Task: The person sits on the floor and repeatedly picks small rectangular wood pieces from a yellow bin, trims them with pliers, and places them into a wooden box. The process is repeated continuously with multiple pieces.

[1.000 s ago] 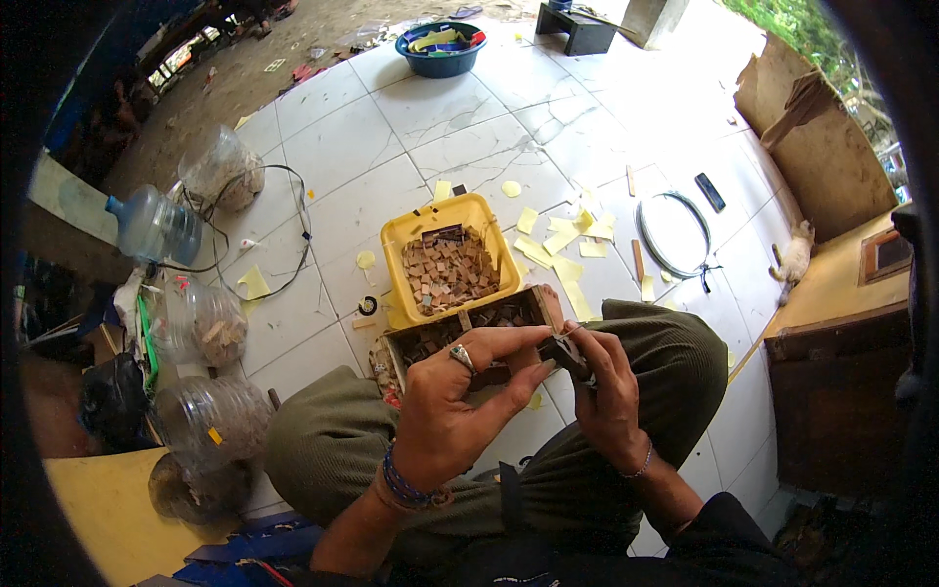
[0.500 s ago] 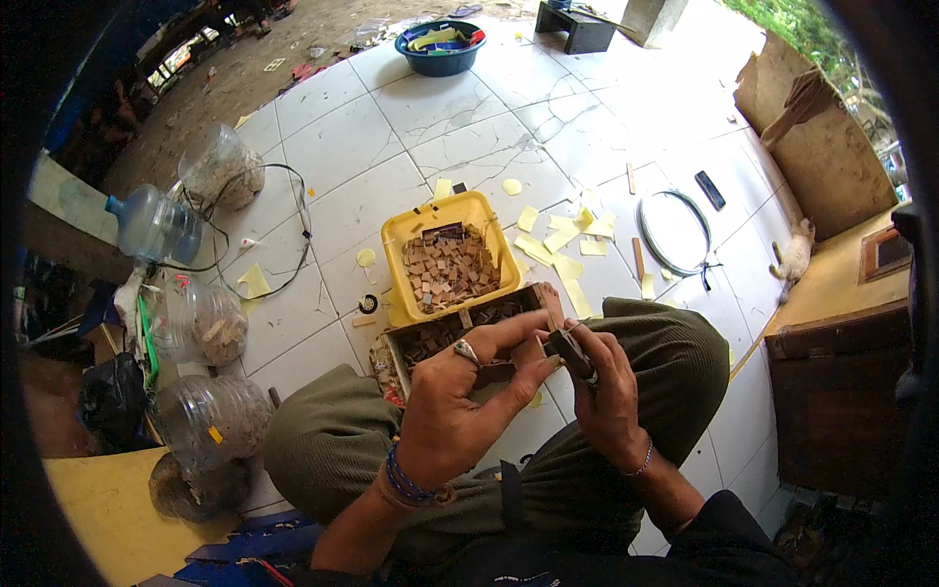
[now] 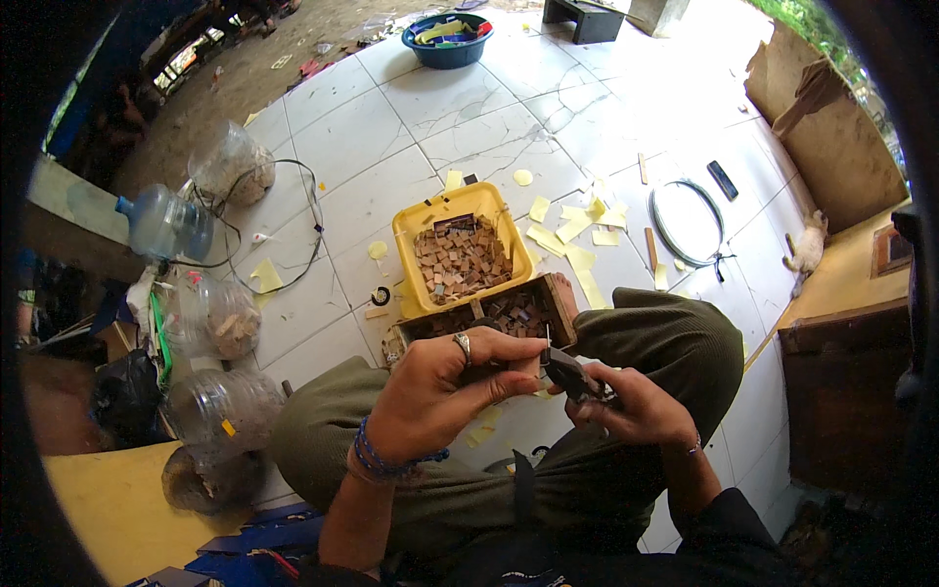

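My left hand pinches a small light-brown wooden piece between thumb and forefinger. From the right, my right hand grips dark pliers, with their jaws at the edge of that piece. Whether the jaws bite into it is too small to tell. Just beyond my hands stands a divided wooden box with small brown pieces in it, partly hidden by my left hand. Behind the box, a yellow plastic basin holds many small square wooden pieces.
Yellow paper scraps lie on the tiles right of the basin. Farther right are a wire coil, a phone and a cat. Plastic jugs line the left side. A blue tub stands at the back.
The pliers have swung so their jaws point left toward the wooden piece, and my right hand has turned with them. My left hand has shifted slightly left, and the whole view has moved a little.
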The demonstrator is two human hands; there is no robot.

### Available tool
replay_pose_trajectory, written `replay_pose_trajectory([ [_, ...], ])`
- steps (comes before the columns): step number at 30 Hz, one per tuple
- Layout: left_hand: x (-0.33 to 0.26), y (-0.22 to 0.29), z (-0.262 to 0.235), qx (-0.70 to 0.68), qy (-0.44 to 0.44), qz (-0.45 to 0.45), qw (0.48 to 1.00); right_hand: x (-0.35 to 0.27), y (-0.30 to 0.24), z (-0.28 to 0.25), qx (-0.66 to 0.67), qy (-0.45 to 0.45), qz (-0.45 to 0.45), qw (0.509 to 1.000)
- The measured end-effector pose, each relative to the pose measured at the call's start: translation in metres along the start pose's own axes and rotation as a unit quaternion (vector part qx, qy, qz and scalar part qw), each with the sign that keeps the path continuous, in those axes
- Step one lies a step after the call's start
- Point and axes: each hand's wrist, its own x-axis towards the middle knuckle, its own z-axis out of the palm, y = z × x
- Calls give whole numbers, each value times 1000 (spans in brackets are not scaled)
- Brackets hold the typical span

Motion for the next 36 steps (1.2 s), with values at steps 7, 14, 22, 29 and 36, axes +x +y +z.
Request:
replay_pose_trajectory([
  [7,4,2,6,-77,25,-42,996,3,-1,2,0,40,-29,999],
  [14,2,4,0,-3,23,9,1000,13,-5,12,-48,172,-67,982],
  [22,3,8,2,121,52,41,990,18,0,13,-96,216,-50,970],
  [29,4,8,0,159,52,49,985,20,-2,16,-107,215,-49,969],
  [36,4,7,2,165,76,39,983,20,-3,16,-109,212,-33,971],
])
